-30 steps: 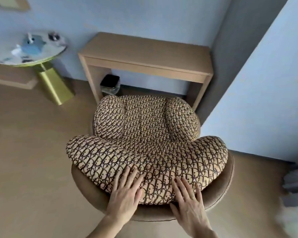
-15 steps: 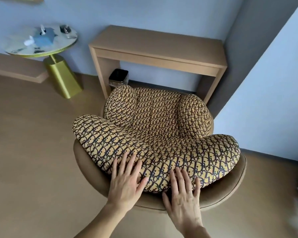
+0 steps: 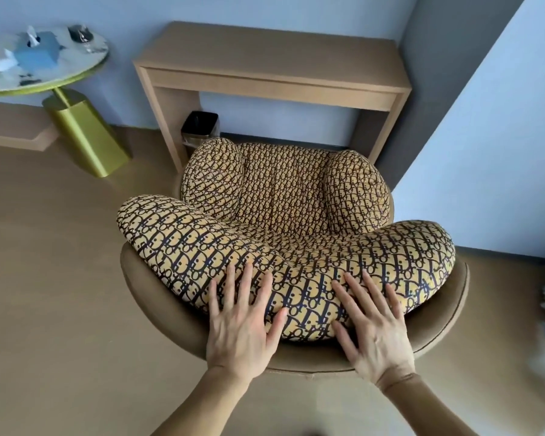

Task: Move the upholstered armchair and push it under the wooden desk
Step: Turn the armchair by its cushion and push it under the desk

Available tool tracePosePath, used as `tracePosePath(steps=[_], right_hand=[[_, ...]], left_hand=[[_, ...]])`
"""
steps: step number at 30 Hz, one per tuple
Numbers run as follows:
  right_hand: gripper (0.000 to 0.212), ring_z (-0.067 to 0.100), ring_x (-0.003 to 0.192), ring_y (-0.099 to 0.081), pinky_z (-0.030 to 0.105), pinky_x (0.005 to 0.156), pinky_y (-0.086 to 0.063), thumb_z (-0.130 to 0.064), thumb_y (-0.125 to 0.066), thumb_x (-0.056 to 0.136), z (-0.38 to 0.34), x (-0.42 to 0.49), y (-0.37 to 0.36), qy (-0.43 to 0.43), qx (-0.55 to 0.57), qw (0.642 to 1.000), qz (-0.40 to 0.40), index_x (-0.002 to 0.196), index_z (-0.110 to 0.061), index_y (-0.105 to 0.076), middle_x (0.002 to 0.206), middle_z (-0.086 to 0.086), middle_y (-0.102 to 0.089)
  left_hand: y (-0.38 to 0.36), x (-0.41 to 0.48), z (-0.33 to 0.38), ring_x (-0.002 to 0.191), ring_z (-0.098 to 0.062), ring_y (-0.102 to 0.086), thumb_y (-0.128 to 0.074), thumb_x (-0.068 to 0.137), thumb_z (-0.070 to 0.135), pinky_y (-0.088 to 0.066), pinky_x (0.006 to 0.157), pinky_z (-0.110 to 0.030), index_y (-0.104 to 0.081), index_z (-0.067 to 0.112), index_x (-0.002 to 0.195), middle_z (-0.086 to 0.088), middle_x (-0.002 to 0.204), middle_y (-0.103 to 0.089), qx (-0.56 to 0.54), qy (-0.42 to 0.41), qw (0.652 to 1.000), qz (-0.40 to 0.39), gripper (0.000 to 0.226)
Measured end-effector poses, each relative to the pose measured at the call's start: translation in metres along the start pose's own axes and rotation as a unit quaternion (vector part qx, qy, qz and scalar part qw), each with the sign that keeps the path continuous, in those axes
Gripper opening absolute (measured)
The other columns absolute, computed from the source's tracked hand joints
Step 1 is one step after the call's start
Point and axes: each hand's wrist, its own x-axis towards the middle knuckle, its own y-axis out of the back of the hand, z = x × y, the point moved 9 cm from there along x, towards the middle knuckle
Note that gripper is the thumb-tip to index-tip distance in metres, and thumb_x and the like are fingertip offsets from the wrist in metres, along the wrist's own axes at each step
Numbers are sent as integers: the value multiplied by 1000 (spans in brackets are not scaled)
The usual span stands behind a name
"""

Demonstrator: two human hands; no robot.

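1. Since a second ago: armchair (image 3: 283, 215) closer to the wooden desk (image 3: 271, 62); front of the seat now at the desk's opening, roughly level with the legs. Half a second back, still a little short of it. Judged: push nearly at the entry stage, most of the chair still outside.
2. Far left: round side table (image 3: 44, 62) on a gold pedestal base (image 3: 85, 133), carrying a blue tissue box (image 3: 40, 51) and a dark glass object, too blurred to name. Well apart from the chair's path.
3. Left desk leg (image 3: 170, 127): black waste bin (image 3: 199, 127) just inside it, under the desk. Chair's left arm cushion (image 3: 213, 174) close in front of the bin; contact not discernible. Likely the first thing in the way.
4. Left hand (image 3: 239, 328): flat, fingers spread, pressed on the patterned back cushion (image 3: 296, 265) and tan shell rim (image 3: 158, 297). Nothing gripped.
5. Right hand (image 3: 375, 328): same, open palm down on cushion and rim, tan sleeve at the wrist. Pushing, not clasping.
6. Right desk leg (image 3: 375, 133): right arm cushion (image 3: 354, 187) near it. Chair looks almost as wide as the opening; tight fit judged.
7. Right: blue-grey wall corner (image 3: 453, 136) just beside the chair, little room to swing. Blurred white thing at the far right edge, not identifiable.
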Motion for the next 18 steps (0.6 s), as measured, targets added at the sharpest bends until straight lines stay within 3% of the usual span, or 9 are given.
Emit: tracePosePath(steps=[18], right_hand=[[63,24,157,-26,58,122,-24,-57,-40,97,35,102,-9,0,7,1000,11,156,-34,-41,163,-5,-41]], left_hand=[[-5,103,-2,157,-38,-25,-29,100,67,-21,123,-65,-50,30,151,-10,165,-39,-18,5,999,27,67]])
